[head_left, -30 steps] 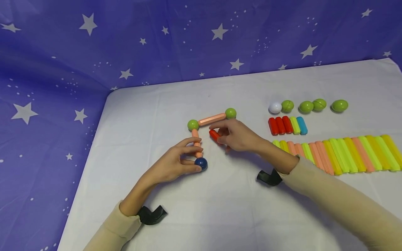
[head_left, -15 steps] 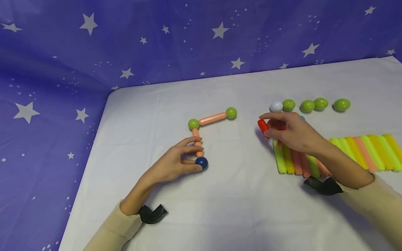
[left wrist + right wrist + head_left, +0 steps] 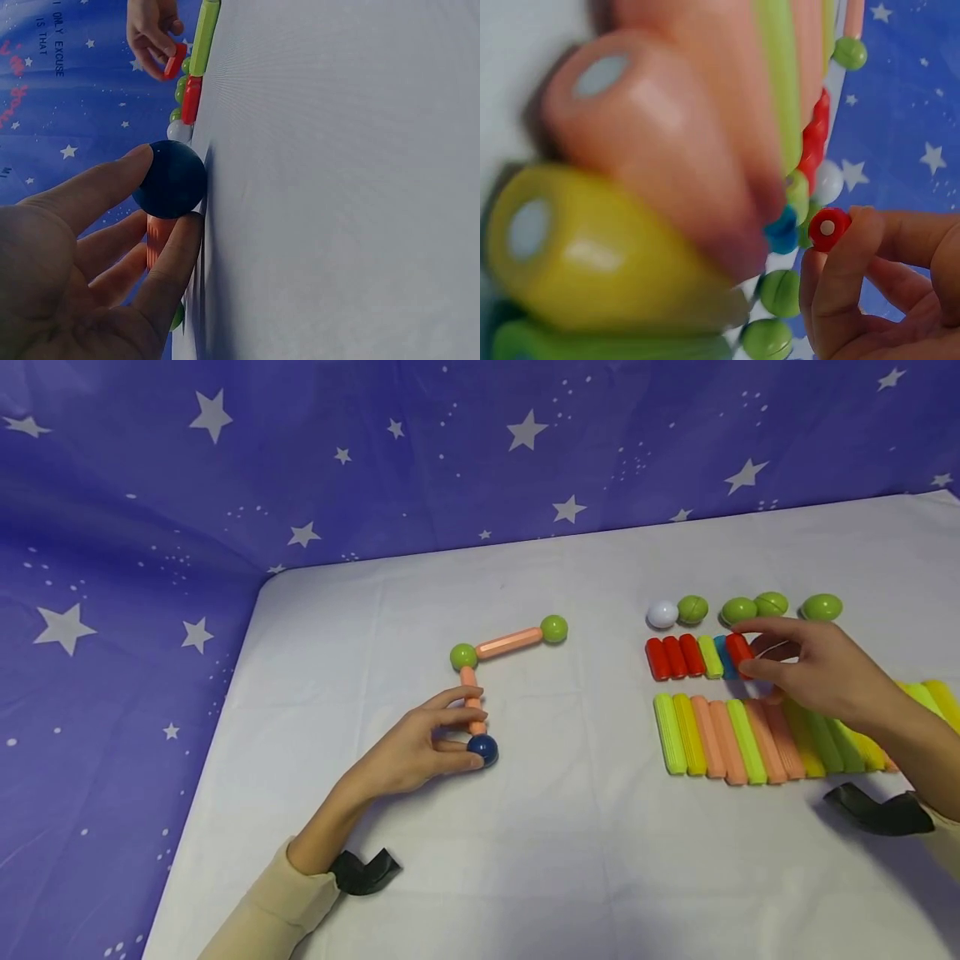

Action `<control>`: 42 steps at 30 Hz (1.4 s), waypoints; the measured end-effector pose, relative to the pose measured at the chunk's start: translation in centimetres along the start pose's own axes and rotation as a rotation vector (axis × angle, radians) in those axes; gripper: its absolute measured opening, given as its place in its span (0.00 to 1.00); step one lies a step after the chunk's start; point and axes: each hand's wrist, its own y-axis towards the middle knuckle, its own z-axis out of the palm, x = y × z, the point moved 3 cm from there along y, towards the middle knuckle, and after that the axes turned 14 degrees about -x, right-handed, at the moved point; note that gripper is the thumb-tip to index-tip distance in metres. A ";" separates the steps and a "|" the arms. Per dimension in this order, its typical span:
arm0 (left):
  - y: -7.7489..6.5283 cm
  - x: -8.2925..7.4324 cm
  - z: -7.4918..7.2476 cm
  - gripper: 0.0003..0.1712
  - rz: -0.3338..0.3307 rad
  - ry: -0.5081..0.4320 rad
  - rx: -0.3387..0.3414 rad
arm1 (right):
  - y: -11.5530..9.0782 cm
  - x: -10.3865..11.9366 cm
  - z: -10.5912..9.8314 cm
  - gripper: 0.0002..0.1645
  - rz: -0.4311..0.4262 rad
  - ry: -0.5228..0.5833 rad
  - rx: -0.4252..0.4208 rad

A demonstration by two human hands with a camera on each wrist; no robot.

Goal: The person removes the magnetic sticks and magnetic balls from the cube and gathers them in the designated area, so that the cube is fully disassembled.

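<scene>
My left hand [image 3: 408, 747] pinches a dark blue ball [image 3: 484, 749] between thumb and fingers, its other fingers lying over an orange rod [image 3: 472, 702]. That rod runs from the blue ball to a green ball [image 3: 463, 657]. A second orange rod [image 3: 510, 643] leads from there to another green ball [image 3: 554, 628]. On the right, my right hand [image 3: 832, 672] pinches a short red rod [image 3: 738, 653], beside a blue short rod [image 3: 724, 656] at the end of a row. A pale round spot shows on the held red rod's end [image 3: 828, 228] in the right wrist view.
Short red rods [image 3: 674, 657] and a yellow-green one [image 3: 709, 657] make up the row. Behind it lie a white ball [image 3: 662, 614] and several green balls [image 3: 822, 607]. Long rods [image 3: 723, 739] in several colours lie side by side in front. A starry blue cloth [image 3: 450, 452] rises behind the white table [image 3: 525, 860].
My right hand has carried the short red rod from beside the joined orange rods rightward to the end of the short-rod row. The left hand stays on the blue ball.
</scene>
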 end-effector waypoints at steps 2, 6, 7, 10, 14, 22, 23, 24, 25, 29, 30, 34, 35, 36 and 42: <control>0.0 0.0 0.0 0.33 -0.002 -0.002 0.001 | 0.1 -0.5 0.0 0.30 0.014 -0.009 0.007; 0.0 0.0 0.0 0.33 0.001 0.005 0.000 | 0.6 -1.2 -0.3 0.31 0.024 -0.044 0.027; 0.0 0.0 0.0 0.33 0.001 0.007 0.000 | 0.8 -1.3 -0.3 0.31 0.022 -0.053 0.032; 0.1 0.0 -0.1 0.33 0.005 0.011 -0.002 | 1.2 -1.6 -0.5 0.30 0.016 -0.077 0.042; 0.2 0.0 0.0 0.32 0.010 0.013 0.002 | 1.7 -1.9 -0.5 0.29 0.016 -0.089 0.067; 0.1 0.0 0.1 0.33 0.006 0.006 0.004 | 2.4 -2.5 -0.5 0.28 0.025 -0.089 0.127; 0.1 -0.1 0.1 0.33 0.006 0.003 0.005 | 2.5 -2.5 -0.5 0.27 0.026 -0.088 0.132; 0.1 -0.1 0.1 0.33 0.005 0.001 0.006 | 2.5 -2.5 -0.5 0.27 0.026 -0.087 0.137; 0.1 -0.1 0.1 0.33 0.004 0.000 0.006 | 2.5 -2.4 -0.5 0.28 0.029 -0.084 0.141; 0.1 -0.1 0.1 0.33 0.007 -0.008 0.005 | 2.3 -2.1 -0.5 0.28 0.041 -0.079 0.149; 0.1 -0.1 0.1 0.33 0.010 -0.011 0.004 | 2.2 -2.0 -0.5 0.28 0.045 -0.078 0.149; 0.0 -0.1 0.2 0.32 0.055 0.018 -0.015 | 1.9 -1.8 -0.5 0.29 0.046 -0.074 0.144; 0.0 -0.1 0.2 0.32 0.070 0.034 -0.023 | 1.9 -1.7 -0.4 0.29 0.044 -0.072 0.143; 0.0 -0.1 0.1 0.32 0.085 0.050 -0.030 | 1.8 -1.6 -0.4 0.29 0.041 -0.068 0.142; 0.1 -0.1 -0.1 0.45 0.137 0.117 -0.054 | 1.5 -1.4 -0.3 0.30 0.028 -0.067 0.145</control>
